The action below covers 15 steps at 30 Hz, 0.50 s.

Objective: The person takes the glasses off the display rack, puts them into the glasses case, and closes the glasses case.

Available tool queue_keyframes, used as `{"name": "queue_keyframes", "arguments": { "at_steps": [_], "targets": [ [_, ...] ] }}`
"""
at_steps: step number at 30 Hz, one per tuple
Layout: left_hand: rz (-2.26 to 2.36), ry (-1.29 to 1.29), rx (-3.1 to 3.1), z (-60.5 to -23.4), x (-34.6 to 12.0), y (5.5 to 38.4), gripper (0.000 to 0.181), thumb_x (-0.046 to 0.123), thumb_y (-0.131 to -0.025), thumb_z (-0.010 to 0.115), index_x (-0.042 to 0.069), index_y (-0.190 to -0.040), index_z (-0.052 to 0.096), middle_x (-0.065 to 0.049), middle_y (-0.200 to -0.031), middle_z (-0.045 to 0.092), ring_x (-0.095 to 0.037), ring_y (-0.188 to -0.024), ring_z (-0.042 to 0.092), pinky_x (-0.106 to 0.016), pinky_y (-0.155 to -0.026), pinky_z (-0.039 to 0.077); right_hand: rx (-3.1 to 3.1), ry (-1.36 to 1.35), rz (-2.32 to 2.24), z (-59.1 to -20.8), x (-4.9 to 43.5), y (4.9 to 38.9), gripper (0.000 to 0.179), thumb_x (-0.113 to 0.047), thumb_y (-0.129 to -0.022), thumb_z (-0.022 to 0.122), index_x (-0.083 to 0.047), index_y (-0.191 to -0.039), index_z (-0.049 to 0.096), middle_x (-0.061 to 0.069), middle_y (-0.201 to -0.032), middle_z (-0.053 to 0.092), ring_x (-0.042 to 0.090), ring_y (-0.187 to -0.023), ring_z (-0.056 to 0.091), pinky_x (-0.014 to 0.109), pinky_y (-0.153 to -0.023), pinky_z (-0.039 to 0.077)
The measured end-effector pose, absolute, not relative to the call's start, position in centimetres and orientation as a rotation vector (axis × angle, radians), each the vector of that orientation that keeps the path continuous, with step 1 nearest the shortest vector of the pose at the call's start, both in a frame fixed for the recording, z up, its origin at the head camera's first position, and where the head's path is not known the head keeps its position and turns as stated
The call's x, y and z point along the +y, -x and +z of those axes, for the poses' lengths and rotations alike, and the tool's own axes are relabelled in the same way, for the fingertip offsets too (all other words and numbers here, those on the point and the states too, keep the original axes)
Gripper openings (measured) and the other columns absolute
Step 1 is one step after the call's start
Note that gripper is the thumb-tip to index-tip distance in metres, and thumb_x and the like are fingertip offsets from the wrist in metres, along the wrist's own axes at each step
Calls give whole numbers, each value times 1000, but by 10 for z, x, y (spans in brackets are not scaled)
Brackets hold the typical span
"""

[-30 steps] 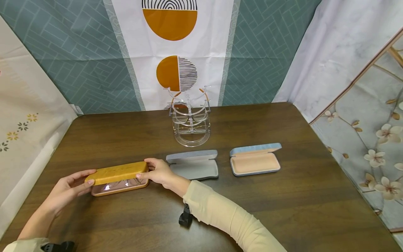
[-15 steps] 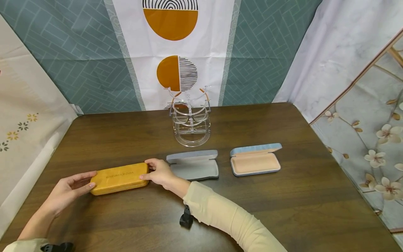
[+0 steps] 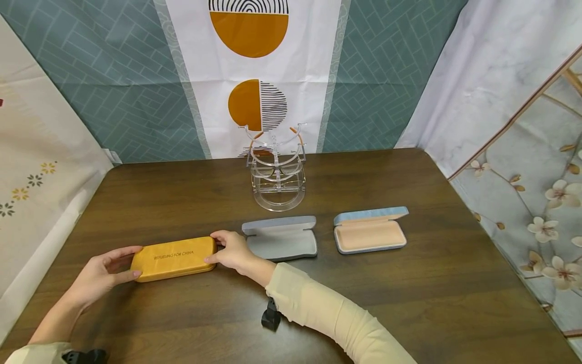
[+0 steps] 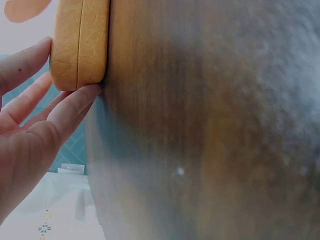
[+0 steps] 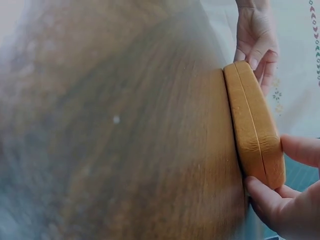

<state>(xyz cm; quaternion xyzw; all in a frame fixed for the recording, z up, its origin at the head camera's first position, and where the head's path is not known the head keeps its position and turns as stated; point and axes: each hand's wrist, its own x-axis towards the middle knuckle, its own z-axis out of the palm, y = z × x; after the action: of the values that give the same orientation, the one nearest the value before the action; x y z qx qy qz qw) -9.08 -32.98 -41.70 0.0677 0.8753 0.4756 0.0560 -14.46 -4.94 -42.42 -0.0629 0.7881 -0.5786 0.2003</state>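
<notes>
A yellow glasses case, lid down and lettering on top, lies on the table left of centre. My left hand holds its left end, thumb at the near corner and fingers at the far one. At the right end my right hand grips it between thumb and fingers. In the left wrist view the lid seam of the case is closed, with fingertips right at its end. The right wrist view shows the case flat on the wood between both hands.
A grey glasses case stands with its lid up just beyond my right hand. Right of it is a light blue case, also lid up. Behind them stands a clear glasses rack with glasses on it. Curtains border the table.
The yellow case's lid has come down from partly raised to closed, hiding the contents seen inside. Both hands stay at its ends.
</notes>
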Motion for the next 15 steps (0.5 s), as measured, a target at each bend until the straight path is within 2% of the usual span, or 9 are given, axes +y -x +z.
{"name": "queue_keyframes", "arguments": {
  "at_steps": [4, 9, 15],
  "targets": [
    [1390, -179, 2683, -416, -328, 90, 57, 10, -78, 71, -10, -125, 44, 27, -106, 49, 15, -94, 48, -11, -69, 46, 2169, 162, -1636, -423, -49, 144, 60, 4, -65, 78, -6, -120, 57, 2, -114, 60, 13, -106, 53, 22, -87, 43],
    [1329, -155, 2723, -414, -327, 89, 61, 14, -78, 72, -10, -127, 43, 18, -111, 51, 16, -93, 46, -11, -69, 45, 2120, 148, -1676, -421, -48, 142, 61, 7, -65, 77, -6, -121, 57, 2, -117, 58, 13, -108, 53, 22, -87, 43],
    [1276, -131, 2807, -408, -325, 85, 59, 17, -79, 71, -8, -126, 45, 19, -110, 51, 17, -92, 45, -11, -67, 45, 2079, 172, -1719, -419, -44, 141, 58, 5, -67, 77, -5, -120, 57, 1, -116, 59, 14, -106, 54, 21, -84, 45]
  ]
}}
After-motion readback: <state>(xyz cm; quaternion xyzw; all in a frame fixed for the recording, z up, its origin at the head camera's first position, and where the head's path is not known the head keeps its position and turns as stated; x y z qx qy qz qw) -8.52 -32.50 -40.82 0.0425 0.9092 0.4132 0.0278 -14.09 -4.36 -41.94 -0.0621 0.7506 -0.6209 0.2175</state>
